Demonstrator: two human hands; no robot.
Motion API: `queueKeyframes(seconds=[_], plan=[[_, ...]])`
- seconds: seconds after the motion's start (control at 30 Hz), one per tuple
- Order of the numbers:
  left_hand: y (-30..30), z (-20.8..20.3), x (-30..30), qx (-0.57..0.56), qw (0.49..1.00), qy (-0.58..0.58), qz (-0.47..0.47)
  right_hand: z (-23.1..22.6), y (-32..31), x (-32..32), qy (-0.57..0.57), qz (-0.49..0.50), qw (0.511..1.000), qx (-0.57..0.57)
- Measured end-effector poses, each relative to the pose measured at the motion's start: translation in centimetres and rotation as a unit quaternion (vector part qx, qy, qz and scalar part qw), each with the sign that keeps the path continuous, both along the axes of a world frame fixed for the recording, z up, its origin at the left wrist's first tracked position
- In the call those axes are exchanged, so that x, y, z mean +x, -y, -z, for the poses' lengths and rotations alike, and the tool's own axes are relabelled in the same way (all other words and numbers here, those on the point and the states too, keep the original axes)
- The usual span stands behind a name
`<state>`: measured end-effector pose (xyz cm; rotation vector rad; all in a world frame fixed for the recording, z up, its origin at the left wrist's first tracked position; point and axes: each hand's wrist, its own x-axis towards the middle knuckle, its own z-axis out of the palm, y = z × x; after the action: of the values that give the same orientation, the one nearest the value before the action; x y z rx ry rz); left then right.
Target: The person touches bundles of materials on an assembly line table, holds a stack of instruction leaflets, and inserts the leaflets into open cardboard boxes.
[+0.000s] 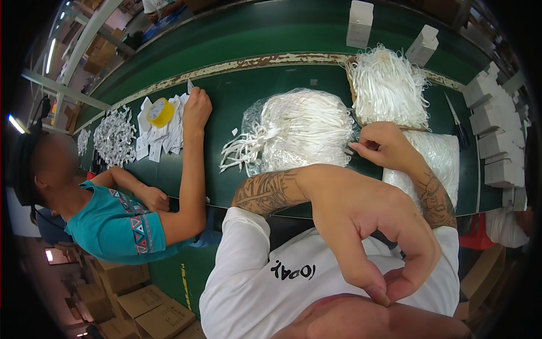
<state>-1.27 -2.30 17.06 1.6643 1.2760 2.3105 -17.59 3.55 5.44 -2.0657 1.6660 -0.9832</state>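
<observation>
My left hand (378, 237) is raised close in front of my chest, its thumb and fingertips pinched together; anything between them is too small or hidden to make out. My right hand (389, 146) hovers at the right side of a big bundle of white looped cords (307, 130), fingers curled and thumb against the index finger. What that pinch holds, if anything, I cannot make out. The bundle lies in an opened clear plastic bag (252, 120), with loose cord ends spilling to the left. Beneath my right wrist lies a wrapped white packet (437, 155).
Behind the right hand stands a box of white cords (389, 87). White cartons (491, 124) line the right edge, near scissors (457, 121). On my left a co-worker's raised hand (196, 110) holds a small white card beside tags (164, 135) and a yellow tape roll (160, 113).
</observation>
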Motion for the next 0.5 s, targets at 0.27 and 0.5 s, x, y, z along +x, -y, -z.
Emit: queueKeyframes(seconds=[0.27, 0.5], plan=[[0.08, 0.14, -0.20, -0.001, 1.000, -0.007, -0.005, -0.01, -0.05, 0.15, 0.007, 0.000, 1.000, -0.003], [0.21, 0.11, -0.16, -0.009, 1.000, 0.008, -0.009, -0.25, -0.08, -0.05, -0.012, -0.002, 1.000, 0.018]])
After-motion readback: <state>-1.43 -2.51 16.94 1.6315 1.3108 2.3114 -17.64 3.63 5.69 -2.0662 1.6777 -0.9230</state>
